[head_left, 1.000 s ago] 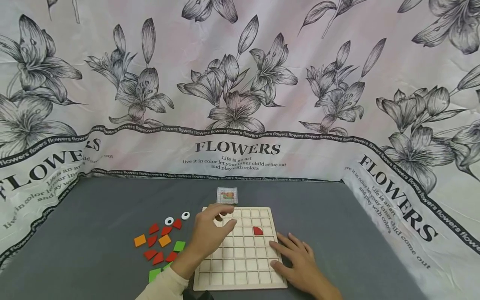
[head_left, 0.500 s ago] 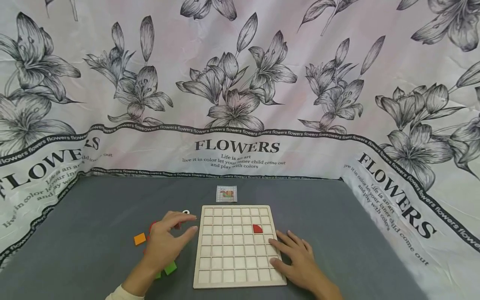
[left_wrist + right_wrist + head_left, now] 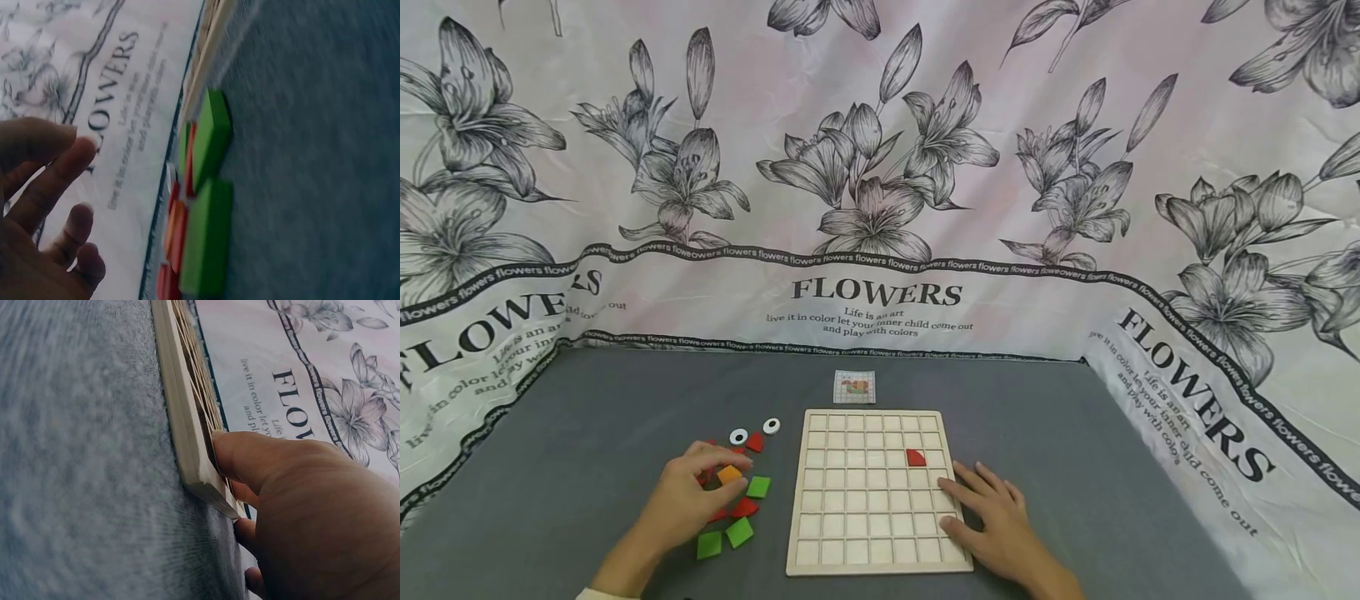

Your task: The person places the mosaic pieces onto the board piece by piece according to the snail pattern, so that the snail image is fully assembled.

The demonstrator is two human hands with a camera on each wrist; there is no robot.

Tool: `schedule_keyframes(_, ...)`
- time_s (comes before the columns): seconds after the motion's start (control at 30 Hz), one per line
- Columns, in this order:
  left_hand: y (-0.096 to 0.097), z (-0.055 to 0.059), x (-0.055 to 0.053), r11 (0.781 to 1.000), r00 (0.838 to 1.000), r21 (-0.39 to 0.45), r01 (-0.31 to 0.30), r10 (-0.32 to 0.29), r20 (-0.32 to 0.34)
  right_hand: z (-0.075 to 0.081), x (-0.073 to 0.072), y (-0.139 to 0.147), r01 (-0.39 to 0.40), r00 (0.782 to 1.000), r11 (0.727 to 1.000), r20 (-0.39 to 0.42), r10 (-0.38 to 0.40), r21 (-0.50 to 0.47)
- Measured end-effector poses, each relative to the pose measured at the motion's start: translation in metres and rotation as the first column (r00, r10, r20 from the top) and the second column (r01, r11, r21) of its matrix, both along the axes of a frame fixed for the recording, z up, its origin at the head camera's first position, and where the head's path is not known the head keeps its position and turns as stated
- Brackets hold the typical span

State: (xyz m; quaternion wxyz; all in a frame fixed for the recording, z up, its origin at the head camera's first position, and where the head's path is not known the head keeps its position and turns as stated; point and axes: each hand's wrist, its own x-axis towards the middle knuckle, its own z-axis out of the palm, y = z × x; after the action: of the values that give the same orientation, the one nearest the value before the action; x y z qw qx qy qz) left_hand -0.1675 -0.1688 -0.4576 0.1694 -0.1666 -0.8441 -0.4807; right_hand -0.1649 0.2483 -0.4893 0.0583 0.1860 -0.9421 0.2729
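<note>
My left hand (image 3: 683, 498) hovers over the loose pieces left of the board, thumb and forefinger apart around the spot where an orange square (image 3: 729, 475) shows. In the left wrist view its fingers (image 3: 53, 181) hold nothing and stand clear of the green squares (image 3: 209, 237). My right hand (image 3: 996, 521) rests on the right edge of the wooden grid board (image 3: 856, 502); thumb and fingertips lie on its rim. One red quarter-circle piece (image 3: 915, 457) sits in a cell toward the board's upper right. The left hand covers part of the red pieces.
Two white eye discs (image 3: 771, 427) lie behind the pile, near a red piece (image 3: 755, 442). More green squares (image 3: 740, 532) are at its near side. A small picture card (image 3: 854, 387) lies beyond the board. Flower-printed cloth (image 3: 880, 308) surrounds the grey table (image 3: 1120, 475).
My left hand has moved from above the board leftward and down to the loose pieces. The right hand stays on the board's edge, and the red piece on the board has not moved.
</note>
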Motion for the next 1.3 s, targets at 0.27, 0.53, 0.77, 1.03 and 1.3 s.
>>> schedule_keyframes(0.27,-0.017,-0.014,-0.003,0.991,0.988,-0.106,0.079,-0.064,0.14,0.002,-0.001,0.001,0.001,1.0,1.0,0.031,-0.001,0.021)
schedule_keyframes(0.53,-0.02,-0.019,-0.005,0.982,0.954,-0.124,0.139,-0.099,0.283,0.003,-0.001,0.001,-0.002,1.0,1.0,0.005,0.001,0.022)
schedule_keyframes(0.77,-0.023,-0.02,-0.005,0.975,0.937,-0.099,0.199,-0.16,0.311,0.002,-0.001,0.001,-0.002,1.0,1.0,-0.016,0.002,0.021)
schedule_keyframes(1.03,-0.019,-0.023,-0.004,0.974,0.964,-0.164,0.156,-0.114,0.24,0.002,-0.001,-0.001,0.006,1.0,0.999,0.006,-0.006,0.032)
schedule_keyframes(1.3,-0.009,-0.03,-0.007,0.97,0.997,-0.238,0.055,-0.038,0.074,0.003,-0.001,-0.001,0.002,1.0,0.999,0.004,-0.002,0.032)
